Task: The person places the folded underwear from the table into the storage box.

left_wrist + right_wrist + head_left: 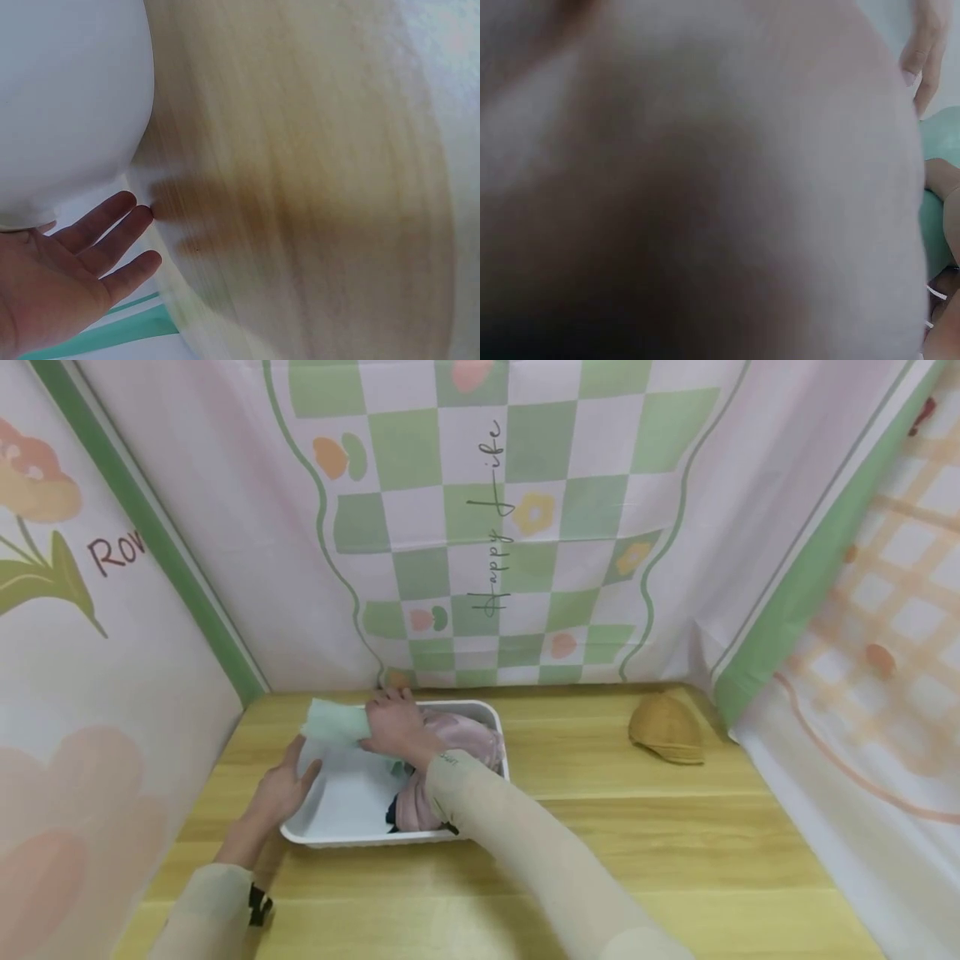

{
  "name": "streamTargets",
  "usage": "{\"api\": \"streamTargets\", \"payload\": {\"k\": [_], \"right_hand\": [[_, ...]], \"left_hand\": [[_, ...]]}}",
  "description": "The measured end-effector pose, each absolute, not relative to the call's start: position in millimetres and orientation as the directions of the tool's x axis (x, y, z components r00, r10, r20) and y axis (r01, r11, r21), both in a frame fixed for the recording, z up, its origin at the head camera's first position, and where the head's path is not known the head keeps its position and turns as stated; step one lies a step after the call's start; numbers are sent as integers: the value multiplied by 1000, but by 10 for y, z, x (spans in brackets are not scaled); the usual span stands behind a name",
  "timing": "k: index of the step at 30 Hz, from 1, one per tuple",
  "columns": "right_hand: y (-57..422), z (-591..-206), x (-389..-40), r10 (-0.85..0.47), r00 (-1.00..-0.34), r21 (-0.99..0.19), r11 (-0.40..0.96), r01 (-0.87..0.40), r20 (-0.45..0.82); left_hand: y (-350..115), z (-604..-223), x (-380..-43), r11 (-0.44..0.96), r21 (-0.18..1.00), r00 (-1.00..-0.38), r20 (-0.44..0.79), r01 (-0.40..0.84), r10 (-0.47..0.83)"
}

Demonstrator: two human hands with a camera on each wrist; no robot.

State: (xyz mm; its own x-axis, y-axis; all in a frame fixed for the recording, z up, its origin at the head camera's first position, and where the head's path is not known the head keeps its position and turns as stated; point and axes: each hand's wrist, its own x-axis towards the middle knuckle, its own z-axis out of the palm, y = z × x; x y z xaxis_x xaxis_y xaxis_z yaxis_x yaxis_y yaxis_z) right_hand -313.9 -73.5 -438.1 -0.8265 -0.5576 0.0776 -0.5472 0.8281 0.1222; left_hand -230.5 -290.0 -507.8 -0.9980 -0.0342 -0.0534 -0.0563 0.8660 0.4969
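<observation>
A white tray (pixel 341 810) lies on the table, with a pink satiny cloth (pixel 468 732) bunched along its right side. My right hand (pixel 399 724) reaches across the tray and grips a pale green cloth (pixel 333 723) at the back left, over the tray's rim. In the right wrist view, blurred pink fabric covers most of the picture, and the green cloth (pixel 934 229) shows at the right edge. My left hand (pixel 279 791) is at the tray's left side, thumb toward the inside. Its fingers (pixel 105 226) stretch out loosely beside the outer wall in the left wrist view.
A mustard-yellow cap (pixel 666 728) sits at the back right of the wooden table (pixel 600 852). Patterned curtains (pixel 480 568) hang behind the table and along both sides. Something small and black (pixel 392 812) sticks out beside the pink cloth in the tray.
</observation>
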Motion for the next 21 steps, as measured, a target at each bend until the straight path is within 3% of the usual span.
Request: {"api": "streamTargets", "payload": {"k": [21], "right_hand": [[-743, -4480, -3189, -557, -830, 202, 809, -552, -40]], "left_hand": [[-2915, -5066, -2306, 860, 508, -999, -49, -43, -21]]}}
